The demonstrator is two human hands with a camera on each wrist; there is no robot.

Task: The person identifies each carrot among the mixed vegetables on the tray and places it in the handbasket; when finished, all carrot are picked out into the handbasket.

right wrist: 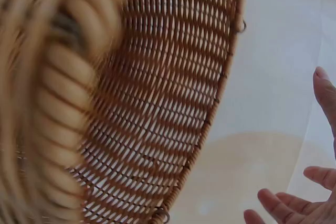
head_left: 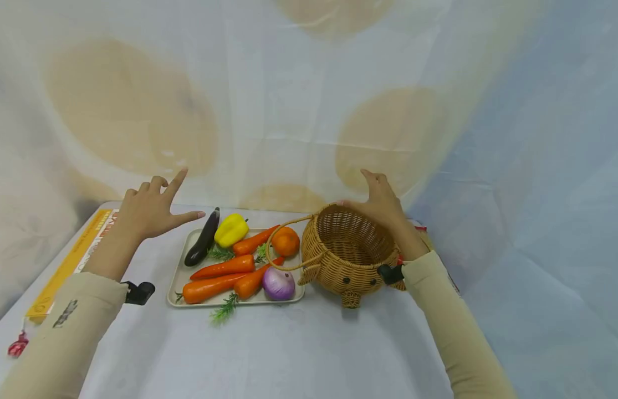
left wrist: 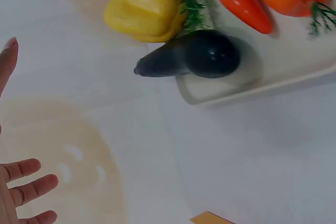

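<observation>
Hovering with fingers spread and grip released, the left hand (head_left: 146, 213) is near the eggplant (head_left: 205, 241) and yellow pepper (head_left: 231, 230), which lie at the back of a tray (head_left: 175, 296) also bearing carrots (head_left: 214, 288) and an onion (head_left: 279, 285); the right hand (head_left: 382, 206), likewise released, is by the wicker basket (head_left: 333, 266) at the tray's right; it seems clear of the rim, though depth is hard to judge.
</observation>
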